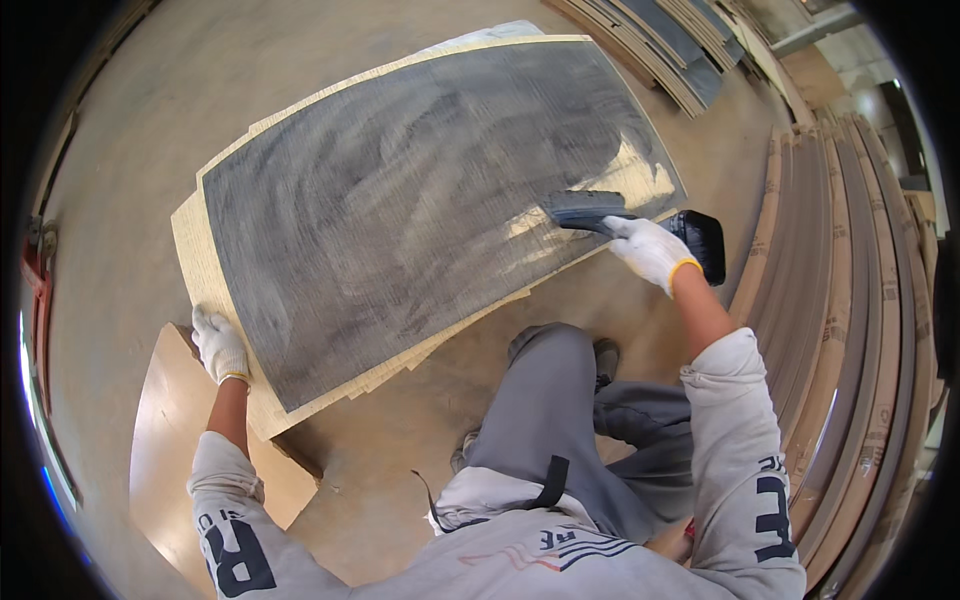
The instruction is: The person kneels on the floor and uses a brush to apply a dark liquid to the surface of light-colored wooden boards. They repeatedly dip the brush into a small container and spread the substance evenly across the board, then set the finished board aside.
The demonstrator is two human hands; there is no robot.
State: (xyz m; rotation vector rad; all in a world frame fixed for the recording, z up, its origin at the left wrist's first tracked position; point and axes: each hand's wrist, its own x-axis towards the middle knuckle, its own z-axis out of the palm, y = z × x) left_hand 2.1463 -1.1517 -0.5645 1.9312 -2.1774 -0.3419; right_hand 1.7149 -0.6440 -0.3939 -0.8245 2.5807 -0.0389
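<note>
My gloved right hand is closed around the handle of a wide brush, its head dark with grey paint. The brush meets the near right part of a wooden board that is mostly coated streaky dark grey. Pale bare wood shows in patches around the brush and toward the right corner. My gloved left hand lies at the board's near left edge, fingers extended along the pale wood. A black container sits just beyond my right hand, partly hidden by it.
Pale board edges stick out under the coated one. A brown flat panel lies at the lower left. Long stacked strips with brown cardboard edges line the right side. More stacked boards stand at the far right. My bent legs are close below.
</note>
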